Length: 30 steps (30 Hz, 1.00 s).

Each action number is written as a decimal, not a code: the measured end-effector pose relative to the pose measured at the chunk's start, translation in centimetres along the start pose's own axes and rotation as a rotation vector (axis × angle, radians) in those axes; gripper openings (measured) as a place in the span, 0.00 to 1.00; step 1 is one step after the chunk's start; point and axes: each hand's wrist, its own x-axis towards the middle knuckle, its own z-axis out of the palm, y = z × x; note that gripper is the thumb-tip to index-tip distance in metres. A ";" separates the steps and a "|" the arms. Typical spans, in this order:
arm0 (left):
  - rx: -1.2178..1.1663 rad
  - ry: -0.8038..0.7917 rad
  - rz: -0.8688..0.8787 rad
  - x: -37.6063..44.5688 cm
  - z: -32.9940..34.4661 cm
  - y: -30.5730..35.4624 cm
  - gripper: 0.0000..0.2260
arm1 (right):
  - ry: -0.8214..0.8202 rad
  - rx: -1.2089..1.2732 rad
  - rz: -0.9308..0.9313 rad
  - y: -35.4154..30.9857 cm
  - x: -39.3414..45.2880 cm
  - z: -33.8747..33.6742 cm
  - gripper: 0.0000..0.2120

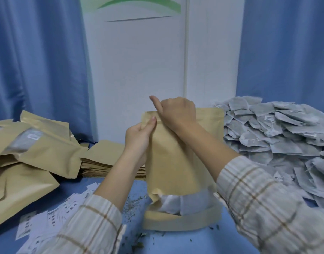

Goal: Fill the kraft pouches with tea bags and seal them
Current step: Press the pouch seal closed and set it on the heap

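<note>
The tall tan kraft-paper stand-up pouch (177,158) with a clear window near its base is held upright on the blue table (175,242), its long axis vertical and its mouth pointing up. The upper left corner is pinched by the left hand (139,136), thumb on the near face. Just right of that grip, the zip strip is clamped by the right hand (177,112), fingers curled over the top edge and forefinger raised. White tea bags (175,204) are seen through the window, well below both grips.

A partial seal is the likely fault: if the strip is pressed unevenly or skipped toward the far corner, a gap would be left. Were the left pinch loosened, the pouch could lean or buckle, misaligning the zip tracks.
</note>
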 end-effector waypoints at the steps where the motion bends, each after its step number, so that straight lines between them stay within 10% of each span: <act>1: -0.007 0.008 0.003 -0.1 0.0 0.1 0.12 | 0.013 -0.015 -0.009 0.1 -0.1 0.2 0.27; 20: 0.257 0.276 0.287 -0.4 -1.2 -0.2 0.25 | 0.043 0.100 -0.133 0.4 -0.8 0.0 0.24; 30: 0.091 0.246 0.237 0.0 -3.4 0.0 0.08 | -0.028 0.092 -0.028 3.5 -1.3 0.4 0.30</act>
